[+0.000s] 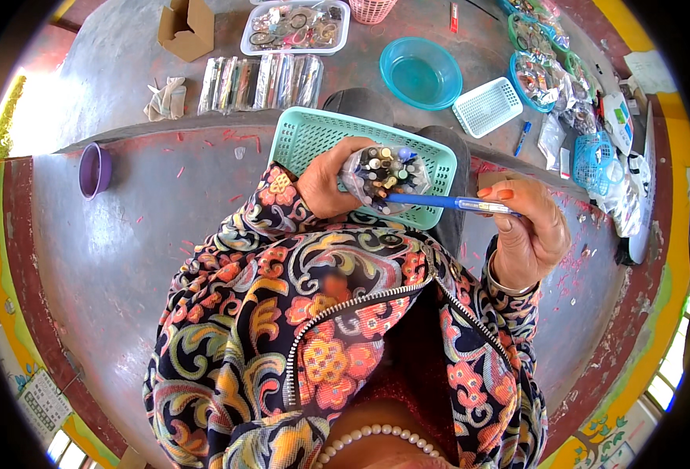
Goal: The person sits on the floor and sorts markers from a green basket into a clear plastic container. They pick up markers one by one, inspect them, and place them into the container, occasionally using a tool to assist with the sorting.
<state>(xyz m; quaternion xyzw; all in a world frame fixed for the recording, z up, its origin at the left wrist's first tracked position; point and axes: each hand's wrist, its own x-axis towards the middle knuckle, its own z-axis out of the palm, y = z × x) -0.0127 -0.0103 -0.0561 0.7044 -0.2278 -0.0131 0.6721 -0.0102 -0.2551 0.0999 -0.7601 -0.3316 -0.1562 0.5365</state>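
Observation:
My left hand (329, 180) is closed around a clear plastic bag packed with pens (392, 168), their ends pointing up. Between the thumb and fingers of my right hand (531, 228) is a blue pen (443, 202). It lies nearly level, and its far end reaches the edge of the bag; whether that end is inside the bag I cannot tell. Beneath the bag, across my lap, rests a mint-green perforated basket (302, 125). The bag and my left hand hide part of its inside.
Ahead, a raised grey surface holds flat packs of pens (259, 83), a cloth glove (165, 99), a cardboard box (186, 31), a white tub of small items (341, 45), a teal basin (421, 74) and a white basket (487, 108). Filled baskets crowd the right. A purple bucket (95, 170) stands left.

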